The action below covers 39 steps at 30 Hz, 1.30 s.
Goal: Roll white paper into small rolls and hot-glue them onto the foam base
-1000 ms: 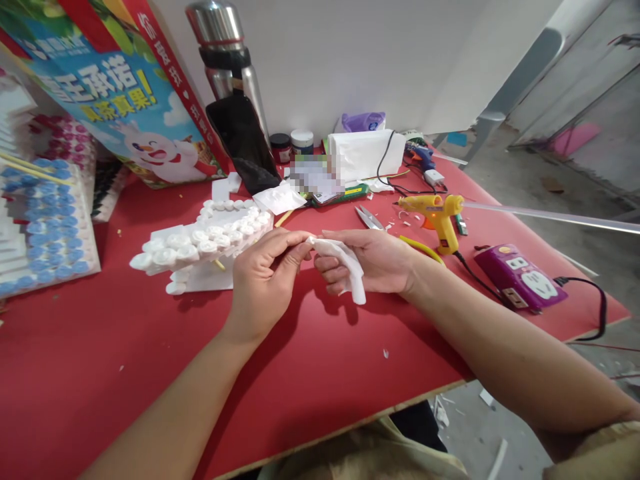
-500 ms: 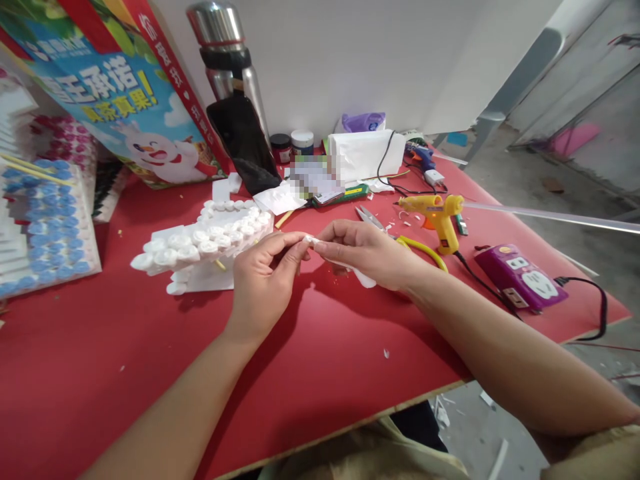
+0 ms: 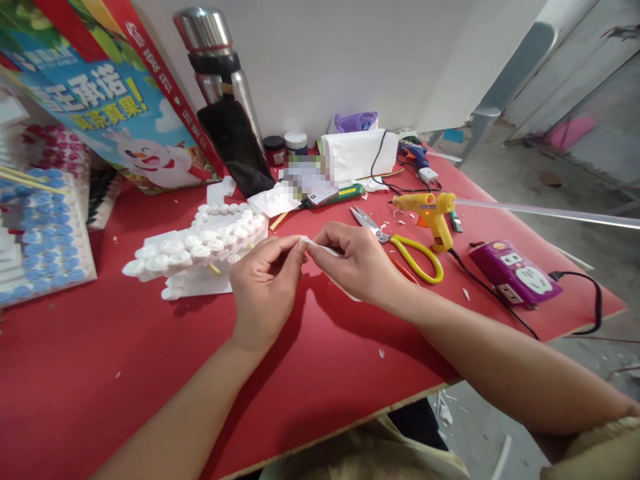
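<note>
the white strip (image 3: 320, 248) is pinched at its end between the fingertips of the left hand (image 3: 265, 283) and right hand (image 3: 357, 263), above the red table (image 3: 150, 360); most of it is hidden under the right palm. a second ago it hung in plain view. since then one pair of yellow-handled scissors (image 3: 407, 250) is uncovered, beside one glue gun (image 3: 430, 213).

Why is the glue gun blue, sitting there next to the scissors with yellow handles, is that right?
Not quite. The head view shows the glue gun is yellow, not blue. It does sit next to the scissors with yellow handles on the red table.
</note>
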Each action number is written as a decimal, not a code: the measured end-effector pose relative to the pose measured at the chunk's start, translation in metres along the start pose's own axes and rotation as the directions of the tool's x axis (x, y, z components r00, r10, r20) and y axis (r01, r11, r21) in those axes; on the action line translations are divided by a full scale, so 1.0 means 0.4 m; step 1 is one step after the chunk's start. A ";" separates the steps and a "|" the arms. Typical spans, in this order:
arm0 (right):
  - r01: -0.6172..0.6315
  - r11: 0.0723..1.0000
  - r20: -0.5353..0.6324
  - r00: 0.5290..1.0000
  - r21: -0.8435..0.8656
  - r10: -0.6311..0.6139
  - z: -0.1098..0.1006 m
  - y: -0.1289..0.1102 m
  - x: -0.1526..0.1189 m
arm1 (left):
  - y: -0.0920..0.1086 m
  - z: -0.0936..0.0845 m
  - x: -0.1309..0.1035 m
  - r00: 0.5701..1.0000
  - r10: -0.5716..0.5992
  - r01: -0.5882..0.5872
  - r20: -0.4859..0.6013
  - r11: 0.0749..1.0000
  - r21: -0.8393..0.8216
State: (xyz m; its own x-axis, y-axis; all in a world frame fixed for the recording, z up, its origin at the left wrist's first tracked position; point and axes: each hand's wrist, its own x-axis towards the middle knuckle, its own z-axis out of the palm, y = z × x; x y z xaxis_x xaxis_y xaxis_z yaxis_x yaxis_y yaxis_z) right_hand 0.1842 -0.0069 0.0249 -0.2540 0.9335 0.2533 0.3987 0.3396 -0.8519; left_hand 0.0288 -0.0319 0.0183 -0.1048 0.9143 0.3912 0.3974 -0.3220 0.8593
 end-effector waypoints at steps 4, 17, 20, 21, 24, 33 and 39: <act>0.010 0.999 0.012 1.000 0.038 -0.010 0.002 -0.006 -0.006 | -0.004 -0.005 0.003 0.968 0.251 -0.245 -0.015 0.955 0.166; 0.046 0.979 0.128 0.989 0.200 -0.073 -0.037 0.008 0.013 | -0.016 -0.012 0.011 0.992 0.064 -0.049 0.111 0.989 -0.137; 0.079 0.986 0.167 0.980 0.148 -0.104 -0.044 0.013 0.015 | -0.027 -0.016 0.019 0.973 -0.104 0.161 0.207 0.946 -0.280; 0.085 0.988 0.171 0.979 0.131 -0.107 -0.045 0.014 0.015 | -0.030 -0.017 0.021 0.966 -0.120 0.186 0.228 0.937 -0.295; 0.070 0.991 0.166 0.982 0.113 -0.088 -0.043 0.015 0.016 | -0.032 -0.019 0.022 0.968 -0.091 0.154 0.235 0.952 -0.265; -0.109 0.991 0.091 0.991 0.076 0.102 -0.038 0.011 0.020 | -0.017 -0.018 0.016 0.976 -0.116 0.151 0.182 0.970 -0.190; 0.075 0.997 0.031 0.997 -0.010 -0.075 -0.024 0.005 0.005 | -0.011 -0.013 0.012 0.982 -0.133 0.156 0.134 0.971 -0.182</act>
State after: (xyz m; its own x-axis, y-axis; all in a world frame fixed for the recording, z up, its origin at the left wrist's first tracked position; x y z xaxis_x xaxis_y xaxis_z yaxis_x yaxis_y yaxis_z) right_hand 0.1930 -0.0033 0.0282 -0.3102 0.9013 0.3024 0.3870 0.4102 -0.8258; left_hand 0.0219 -0.0273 0.0183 -0.0341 0.9736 0.2257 0.2036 -0.2143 0.9553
